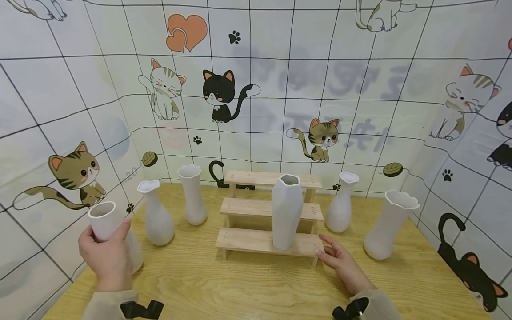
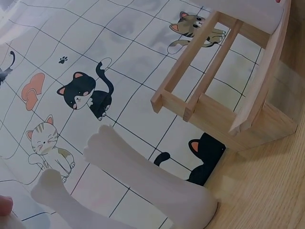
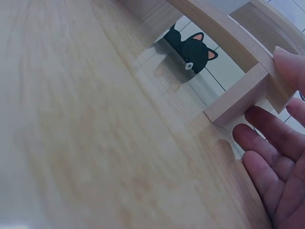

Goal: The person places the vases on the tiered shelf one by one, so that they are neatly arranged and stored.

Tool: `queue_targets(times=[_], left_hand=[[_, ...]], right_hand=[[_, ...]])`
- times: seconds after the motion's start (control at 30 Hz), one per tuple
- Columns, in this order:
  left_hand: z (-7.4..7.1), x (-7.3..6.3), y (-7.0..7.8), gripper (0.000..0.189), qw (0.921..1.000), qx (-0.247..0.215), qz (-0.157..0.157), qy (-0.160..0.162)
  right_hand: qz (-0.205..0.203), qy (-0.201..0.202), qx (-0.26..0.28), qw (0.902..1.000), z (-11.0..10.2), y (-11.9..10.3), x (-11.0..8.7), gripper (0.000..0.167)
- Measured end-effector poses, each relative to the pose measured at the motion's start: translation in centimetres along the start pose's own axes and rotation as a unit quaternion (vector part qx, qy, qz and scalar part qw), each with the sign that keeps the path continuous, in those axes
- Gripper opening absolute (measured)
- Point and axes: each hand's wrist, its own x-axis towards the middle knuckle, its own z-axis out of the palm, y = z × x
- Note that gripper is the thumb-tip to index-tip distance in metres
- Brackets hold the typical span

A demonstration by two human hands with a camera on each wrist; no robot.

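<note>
- We see the left hand (image 1: 110,262) with its fingers clamped round the upper part of a plain white vase (image 1: 105,226) at the left of the desk (image 1: 240,289) — its round mouth uncovered.
- The right hand (image 1: 340,260), fingers loosely apart, meets the right end of the lowest step on a three-tier wooden stand (image 1: 240,240).
- On that step rises a faceted vase (image 1: 286,218); we look into its angular mouth, though its depths are too shadowed to read.
- Left of the stand are a narrow-necked vase (image 1: 157,218) and a fluted vase (image 1: 192,198) — both upright, mouths up.
- To its right we find a slender vase (image 1: 340,211) and, nearer us, a wavy-rimmed vase (image 1: 388,231); their contents we cannot tell.
- Behind hangs a cat-print backdrop (image 1: 272,35).
</note>
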Motion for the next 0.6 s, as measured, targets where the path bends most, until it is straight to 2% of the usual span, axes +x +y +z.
queue_targets(times=[0.1, 0.27, 0.33, 0.6], left_hand=[[0.0, -0.5, 0.5, 0.079, 0.9999, 0.007, -0.005, -0.013], [0.3, -1.7, 1.2, 0.078, 0.9992, -0.008, -0.015, -0.035], [0.6, -2.1, 1.4, 0.078, 0.9989, -0.015, -0.014, -0.042], [1.7, -4.3, 1.9, 0.072, 0.9946, 0.008, 0.004, -0.104]], right_hand=[[0.000, -0.002, 0.001, 1.0000, 0.0, 0.0, 0.0, 0.068], [-0.001, -0.002, 0.003, 1.0000, 0.1, -0.1, 0.0, 0.068], [-0.001, 0.000, 0.003, 1.0000, 0.1, -0.2, 0.0, 0.068], [-0.001, -0.001, 0.005, 1.0000, 0.1, -0.1, 0.1, 0.067]])
